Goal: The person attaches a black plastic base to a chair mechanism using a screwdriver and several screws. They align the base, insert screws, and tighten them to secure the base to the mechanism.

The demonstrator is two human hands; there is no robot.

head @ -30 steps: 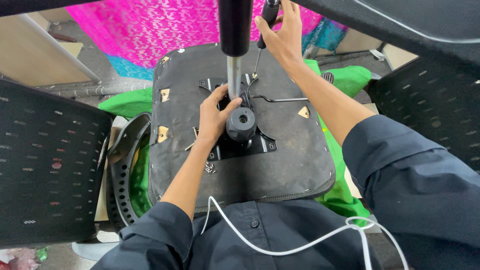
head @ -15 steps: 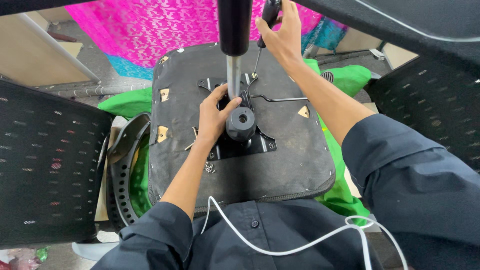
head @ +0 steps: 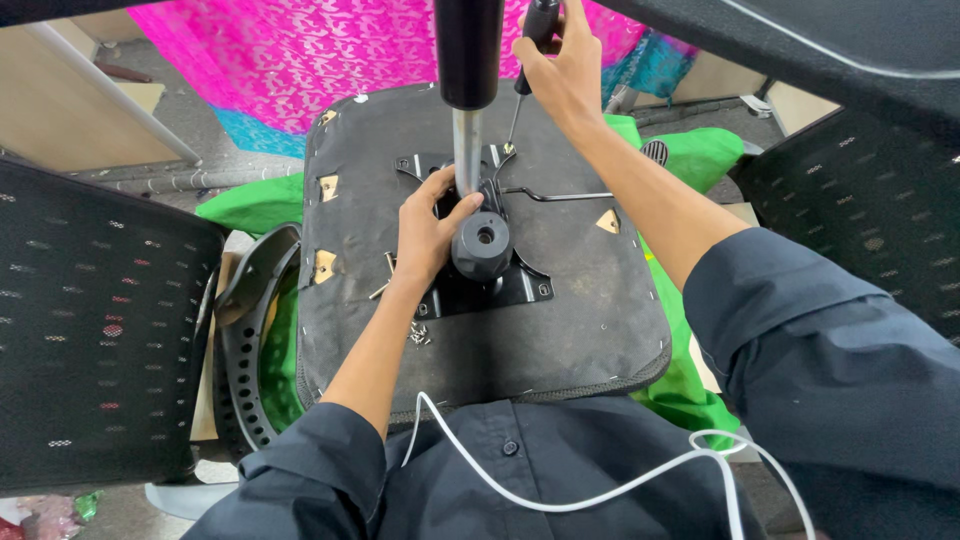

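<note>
Left to right. At far left stands a black mesh chair back (head: pixel 95 340); just right of it, a black perforated plastic shell (head: pixel 245 350) lies on green cloth (head: pixel 250 205). In the centre, the upturned chair seat with its black fabric underside (head: pixel 590 320) rests against the person's lap. A few small loose metal screws (head: pixel 420 333) lie on the fabric near the left forearm.

The left hand (head: pixel 428 228) rests on the black steel tilt mechanism plate (head: pixel 520 290) at the seat's middle, fingers curled together around the base of the chrome gas-lift column (head: pixel 466 150), thumb touching the black round knob (head: pixel 483 240). The right hand (head: pixel 560 65), farther off, has its fingers clamped on the black handle of a screwdriver (head: pixel 522 75), whose thin shaft slants down to a fastener at the plate's far edge. A bent grey wire lever (head: pixel 560 195) runs rightward from the mechanism. A white cable (head: pixel 600 490) hangs across the dark shirt.

Judged risks: the slanted screwdriver tip may slip out of the fastener head and jab the nearby left fingers; the loose screws may roll off the seat if it tips; the hanging cable may snag the right forearm.
</note>
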